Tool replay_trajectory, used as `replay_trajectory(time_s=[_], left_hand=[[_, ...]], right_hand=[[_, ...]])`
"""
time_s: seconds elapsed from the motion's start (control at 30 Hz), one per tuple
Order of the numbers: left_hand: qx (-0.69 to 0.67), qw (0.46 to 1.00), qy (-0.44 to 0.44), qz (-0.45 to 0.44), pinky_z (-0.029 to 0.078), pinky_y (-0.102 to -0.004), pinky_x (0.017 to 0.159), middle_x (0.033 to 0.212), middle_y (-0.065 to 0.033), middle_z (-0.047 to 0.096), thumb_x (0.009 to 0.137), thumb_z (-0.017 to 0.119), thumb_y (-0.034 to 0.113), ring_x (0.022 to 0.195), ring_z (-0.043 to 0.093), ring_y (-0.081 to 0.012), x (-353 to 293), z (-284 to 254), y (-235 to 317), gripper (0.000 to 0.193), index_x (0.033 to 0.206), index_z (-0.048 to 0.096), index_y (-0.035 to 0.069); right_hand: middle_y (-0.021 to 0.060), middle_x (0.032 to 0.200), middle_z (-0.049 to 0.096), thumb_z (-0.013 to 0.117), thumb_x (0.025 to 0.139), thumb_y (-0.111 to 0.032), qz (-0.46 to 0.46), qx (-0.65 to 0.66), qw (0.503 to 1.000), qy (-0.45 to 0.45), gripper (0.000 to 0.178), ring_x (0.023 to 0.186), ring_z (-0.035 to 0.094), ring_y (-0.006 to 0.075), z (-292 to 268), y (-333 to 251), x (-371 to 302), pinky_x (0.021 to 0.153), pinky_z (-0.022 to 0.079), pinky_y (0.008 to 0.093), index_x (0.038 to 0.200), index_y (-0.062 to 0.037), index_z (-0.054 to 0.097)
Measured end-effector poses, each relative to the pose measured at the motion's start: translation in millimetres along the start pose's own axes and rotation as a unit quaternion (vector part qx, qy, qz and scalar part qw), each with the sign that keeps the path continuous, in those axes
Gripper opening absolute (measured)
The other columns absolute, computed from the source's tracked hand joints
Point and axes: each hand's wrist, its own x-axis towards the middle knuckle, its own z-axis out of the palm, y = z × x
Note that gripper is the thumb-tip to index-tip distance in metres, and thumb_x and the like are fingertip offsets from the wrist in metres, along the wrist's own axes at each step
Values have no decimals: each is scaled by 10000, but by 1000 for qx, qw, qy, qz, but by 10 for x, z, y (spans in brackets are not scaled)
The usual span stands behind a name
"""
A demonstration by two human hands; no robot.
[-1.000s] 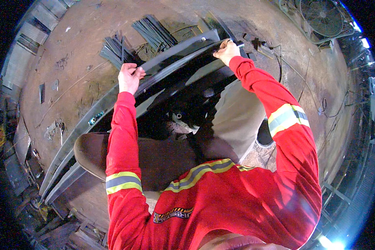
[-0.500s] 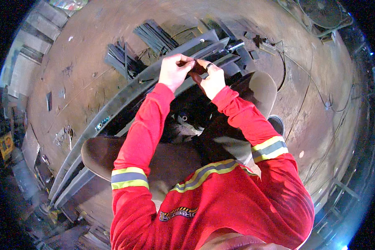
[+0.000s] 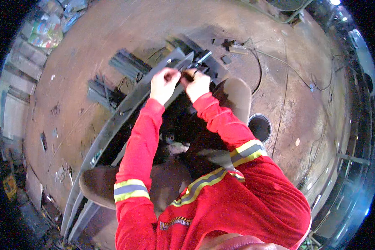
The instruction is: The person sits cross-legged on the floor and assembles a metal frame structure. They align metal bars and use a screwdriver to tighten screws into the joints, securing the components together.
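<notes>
Over the far end of a long curved metal frame (image 3: 99, 139), both my hands are raised close together. My left hand (image 3: 163, 85) is closed, with thumb and fingertips pinched toward the right. Facing it, my right hand (image 3: 197, 86) is also closed, its fingers bent inward. Anything small between the fingertips is too blurred and shaded to make out. Just beyond the hands, a shiny metal rod (image 3: 204, 57) sticks out at the frame's end. The frame runs from there down to the lower left, past my left knee.
Two bundles of dark metal bars (image 3: 129, 63) lie on the brown floor (image 3: 71, 121) beyond the frame. A dark round container (image 3: 260, 127) stands right of my right knee. A cable (image 3: 260, 73) curves over the floor at the far right, near small metal scraps (image 3: 226, 59).
The whole view has shifted, so my hands and the frame's far end sit further left. My right fingers have curled in more. Both hands stay close together.
</notes>
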Motion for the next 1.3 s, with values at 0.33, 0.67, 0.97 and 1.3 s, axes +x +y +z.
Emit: replay_trajectory(time_s=[0.33, 0.67, 0.97, 1.3], left_hand=[[425, 905, 12, 15, 436, -418, 862, 1043, -122, 590, 702, 668, 378, 974, 575, -288, 239, 141, -155, 485, 1084, 571, 94], [452, 891, -30, -33, 462, -419, 817, 1009, -110, 625, 765, 621, 398, 948, 600, -287, 328, 253, -97, 415, 1076, 579, 126], [439, 895, -62, -36, 428, -464, 859, 1023, -94, 635, 743, 641, 383, 960, 598, -281, 421, 227, -111, 416, 1078, 593, 142], [430, 900, -66, -24, 427, -453, 858, 995, -132, 636, 753, 611, 393, 938, 601, -306, 437, 202, -126, 411, 1059, 603, 119]], right_hand=[[131, 810, 668, 729, 610, -194, 94, -82, 992, -21, 240, 775, 649, 277, -35, 208, 146, 750, 512, 337, 805, -62, 682], [70, 968, 647, 744, 612, -246, 62, -304, 944, -108, 341, 1096, 462, 222, 52, 162, 217, 921, 321, 399, 930, -138, 685], [68, 920, 651, 676, 632, -208, 23, -311, 948, -66, 229, 1004, 537, 208, 268, 464, 283, 905, 320, 396, 852, -150, 700], [69, 966, 648, 665, 600, -191, -12, -265, 963, -56, 233, 942, 579, 205, 328, 615, 243, 889, 331, 390, 827, -143, 691]])
